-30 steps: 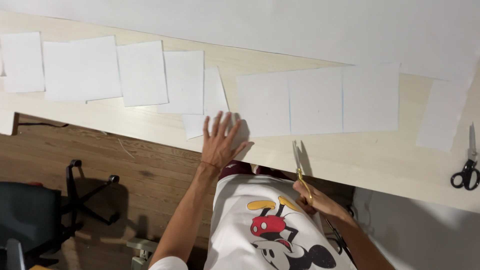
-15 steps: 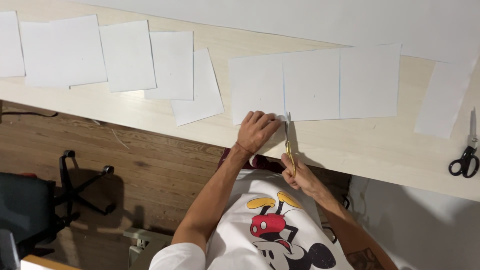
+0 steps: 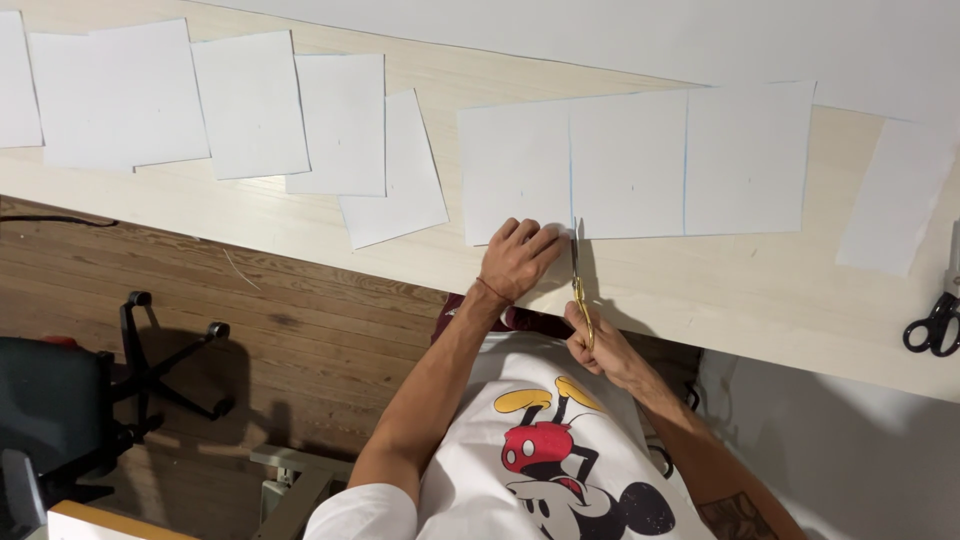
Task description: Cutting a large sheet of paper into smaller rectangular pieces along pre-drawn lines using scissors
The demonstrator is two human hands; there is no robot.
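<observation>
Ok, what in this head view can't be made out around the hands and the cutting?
- Right hand: fingers wrap the gold scissors' handles, so the grip itself is hidden.
- Blade tips: too thin to tell whether they have entered the paper strip.
- Left hand: covers the strip's lower left corner.
- Black scissors: cut off by the right edge.
- Office chair: partly cut off at the left edge.

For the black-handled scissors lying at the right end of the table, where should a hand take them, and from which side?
Take the black-handled scissors by the finger loops, coming from the table's near edge: the loops point toward the person, while the blades run away from that edge and partly out of frame. Probably easiest for the right hand.
</observation>
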